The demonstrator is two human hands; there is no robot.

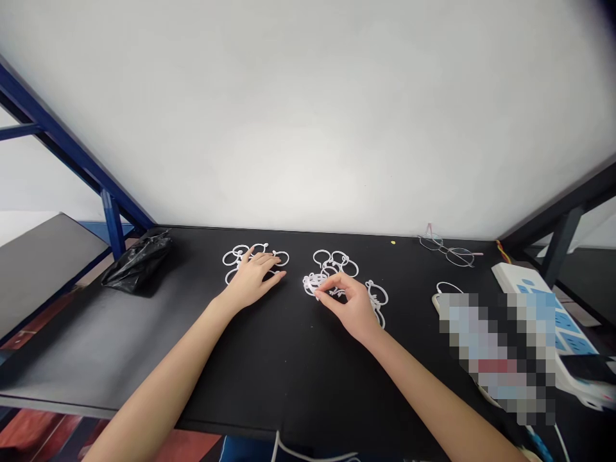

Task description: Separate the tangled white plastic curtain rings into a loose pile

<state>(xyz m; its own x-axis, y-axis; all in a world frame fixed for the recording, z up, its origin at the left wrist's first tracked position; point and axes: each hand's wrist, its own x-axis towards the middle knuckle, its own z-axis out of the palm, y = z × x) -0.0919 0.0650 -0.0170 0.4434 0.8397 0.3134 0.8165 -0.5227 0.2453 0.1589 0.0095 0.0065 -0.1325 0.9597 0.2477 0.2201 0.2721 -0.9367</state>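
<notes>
Thin white plastic rings with small knobs lie in groups on a black tabletop (298, 385). My left hand (253, 276) rests palm down over the left group of rings (230, 258), its fingers stretched out and hiding some of them. Around the heaped white rings (312, 282) in the middle, my right hand (351, 305) has thumb and index finger pinched at the near edge, apparently on one ring. Behind that heap spread several looser rings (350, 268). More rings (379, 293) lie just right of my right hand, which partly covers them.
A crumpled black plastic bag (139, 260) lies at the left. Eyeglasses (452, 253) rest at the back right. A white power strip (553, 314), cables and a pixelated object (495, 353) occupy the right side. A wall (308, 128) rises behind the table.
</notes>
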